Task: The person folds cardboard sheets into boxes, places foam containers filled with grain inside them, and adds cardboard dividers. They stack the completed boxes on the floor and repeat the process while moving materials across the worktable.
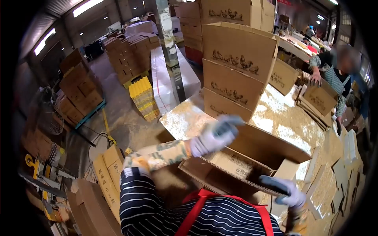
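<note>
An open cardboard box point(293, 148) stands on the table in front of me, with a printed panel and dark interior visible between its raised walls. My left hand point(216, 135), in a white glove with a dark palm, hovers above the box's left end. Its fingers stretch to the right, slightly blurred, and nothing shows in them. At the box's near right corner, my right hand point(289, 193) wears the same kind of glove. Its fingers lie over the inner side of the near wall with the thumb outside, gripping the edge.
Stacked boxes with chicken drawings point(236, 61) rise behind the work box. A co-worker point(328, 78) handles another box at the right. Cardboard strips point(342, 185) lie on the right. A metal post point(171, 55), yellow trays point(143, 98) and a folded carton point(108, 173) are on the left.
</note>
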`<state>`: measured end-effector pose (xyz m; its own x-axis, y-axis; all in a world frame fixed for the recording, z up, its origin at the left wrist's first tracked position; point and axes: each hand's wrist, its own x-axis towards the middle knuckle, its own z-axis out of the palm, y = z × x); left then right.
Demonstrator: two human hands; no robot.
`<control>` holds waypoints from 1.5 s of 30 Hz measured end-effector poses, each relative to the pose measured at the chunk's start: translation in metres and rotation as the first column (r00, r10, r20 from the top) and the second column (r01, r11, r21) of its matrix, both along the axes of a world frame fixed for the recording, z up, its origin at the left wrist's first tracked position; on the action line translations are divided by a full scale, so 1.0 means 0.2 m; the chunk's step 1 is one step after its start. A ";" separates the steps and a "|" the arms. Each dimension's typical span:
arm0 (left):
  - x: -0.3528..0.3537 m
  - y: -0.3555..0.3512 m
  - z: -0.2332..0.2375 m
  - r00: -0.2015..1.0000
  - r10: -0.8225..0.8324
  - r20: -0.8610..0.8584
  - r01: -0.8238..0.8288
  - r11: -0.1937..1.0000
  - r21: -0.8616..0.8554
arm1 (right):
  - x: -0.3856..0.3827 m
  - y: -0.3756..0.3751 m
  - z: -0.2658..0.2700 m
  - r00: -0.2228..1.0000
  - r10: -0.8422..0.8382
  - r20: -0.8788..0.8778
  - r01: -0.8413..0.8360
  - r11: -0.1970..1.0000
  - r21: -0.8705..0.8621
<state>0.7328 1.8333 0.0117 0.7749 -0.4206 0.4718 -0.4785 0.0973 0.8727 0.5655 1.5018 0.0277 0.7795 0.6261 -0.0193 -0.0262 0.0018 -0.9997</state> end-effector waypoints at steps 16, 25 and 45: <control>0.29 -0.09 0.02 0.690 -0.723 -0.017 0.472 0.468 -0.747 | 0.12 0.03 -0.06 0.683 -0.730 -0.025 0.730 0.682 0.044; 0.35 -0.15 -0.27 0.992 0.083 0.099 -0.108 0.951 0.289 | 0.49 -0.02 0.25 0.448 0.162 0.879 0.879 0.097 -0.466; -0.06 0.43 -0.94 0.890 0.035 0.455 -0.377 0.618 0.690 | -0.18 0.06 -0.28 0.633 -0.724 0.273 0.773 0.577 -0.263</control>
